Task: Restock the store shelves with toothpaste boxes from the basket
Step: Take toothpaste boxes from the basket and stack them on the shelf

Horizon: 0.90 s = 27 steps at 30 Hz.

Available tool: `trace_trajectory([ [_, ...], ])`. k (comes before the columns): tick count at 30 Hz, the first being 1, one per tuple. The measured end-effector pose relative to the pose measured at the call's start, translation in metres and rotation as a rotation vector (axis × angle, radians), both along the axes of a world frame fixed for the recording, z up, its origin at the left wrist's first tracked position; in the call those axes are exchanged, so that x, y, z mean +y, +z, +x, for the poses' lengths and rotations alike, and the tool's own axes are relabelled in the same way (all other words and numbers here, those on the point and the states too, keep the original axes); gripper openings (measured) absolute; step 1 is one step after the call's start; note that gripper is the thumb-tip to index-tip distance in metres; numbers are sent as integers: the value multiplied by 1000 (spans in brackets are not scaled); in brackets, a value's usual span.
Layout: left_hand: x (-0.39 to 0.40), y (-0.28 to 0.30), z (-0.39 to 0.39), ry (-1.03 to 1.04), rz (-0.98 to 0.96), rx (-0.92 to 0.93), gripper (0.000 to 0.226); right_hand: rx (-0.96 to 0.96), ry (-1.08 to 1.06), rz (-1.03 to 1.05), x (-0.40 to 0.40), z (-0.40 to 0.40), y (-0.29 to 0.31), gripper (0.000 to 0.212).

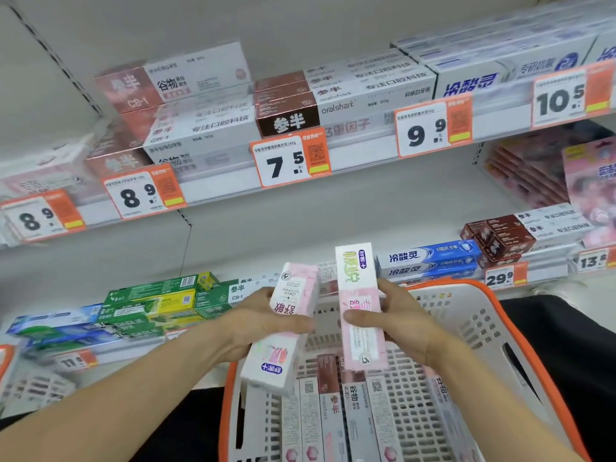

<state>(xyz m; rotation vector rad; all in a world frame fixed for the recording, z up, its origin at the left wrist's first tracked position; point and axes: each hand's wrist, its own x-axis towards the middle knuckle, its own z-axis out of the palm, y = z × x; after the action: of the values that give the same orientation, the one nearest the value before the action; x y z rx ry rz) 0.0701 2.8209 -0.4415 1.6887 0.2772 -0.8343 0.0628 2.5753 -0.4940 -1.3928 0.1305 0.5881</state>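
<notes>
Gripping one pink toothpaste box (286,323) in my left hand (263,320) and another box (360,305) at three o'clock in my right hand (396,323), above the basket (520,331).

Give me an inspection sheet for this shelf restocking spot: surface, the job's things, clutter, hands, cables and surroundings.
Surface: lower shelf has a bare stretch in its middle, above the hands.
Job's things: two pink and white toothpaste boxes are held over the white basket with the orange rim; more boxes lie inside it.
Clutter: nothing seen.
Hands: left hand grips one pink box, tilted; right hand grips the other pink box, nearly upright.
Cables: nothing seen.
Surroundings: upper shelf is stocked, with orange price tags; green boxes and blue boxes flank the gap.
</notes>
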Motion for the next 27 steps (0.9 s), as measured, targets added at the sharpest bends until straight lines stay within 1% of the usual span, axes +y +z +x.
trace_trajectory([
  [3, -5, -5, -4, 113, -49, 83, 83, -7, -59, 10, 19, -10, 0, 63],
  [5, -10, -12, -9, 177, -153, 107, 70, 14, -112, 14, 33, -18, -3, 65],
  [6, -11, -18, -10, 192, -198, 113, 67, 20, -121, 10, 38, -23, -5, 66],
  [8, -10, -23, -12, 203, -220, 152, 72, 33, -121, 26, 45, -30, -8, 63],
  [9, -7, -26, -13, 190, -203, 159, 70, 42, -127, 48, 46, -32, -9, 62],
  [11, -5, -27, -18, 106, -154, 152, 54, 45, -132, 83, 49, -36, -9, 61],
  [13, -5, -25, -23, 10, -129, 125, 45, 11, -88, 51, 51, -37, -8, 59],
  [14, -6, -25, -24, 5, -114, 108, 44, -2, -65, 26, 52, -36, -7, 59],
  [16, -6, -25, -23, 92, -69, 101, 41, 12, -51, -7, 51, -33, -5, 58],
  [18, -1, -23, -20, 156, -52, 126, 37, 44, -19, -21, 46, -29, -3, 52],
  [20, 9, -15, -13, 148, -70, 134, 38, 47, 19, -43, 40, -23, 1, 39],
  [22, 19, -5, -6, 111, -61, 116, 39, 42, 16, -66, 34, -18, 3, 32],
  [25, 34, 16, 5, 75, -12, 69, 33, 38, 29, -26, 32, -13, 12, 34],
  [27, 42, 34, 11, 40, 16, 34, 35, 5, 49, -10, 33, -12, 21, 38],
])
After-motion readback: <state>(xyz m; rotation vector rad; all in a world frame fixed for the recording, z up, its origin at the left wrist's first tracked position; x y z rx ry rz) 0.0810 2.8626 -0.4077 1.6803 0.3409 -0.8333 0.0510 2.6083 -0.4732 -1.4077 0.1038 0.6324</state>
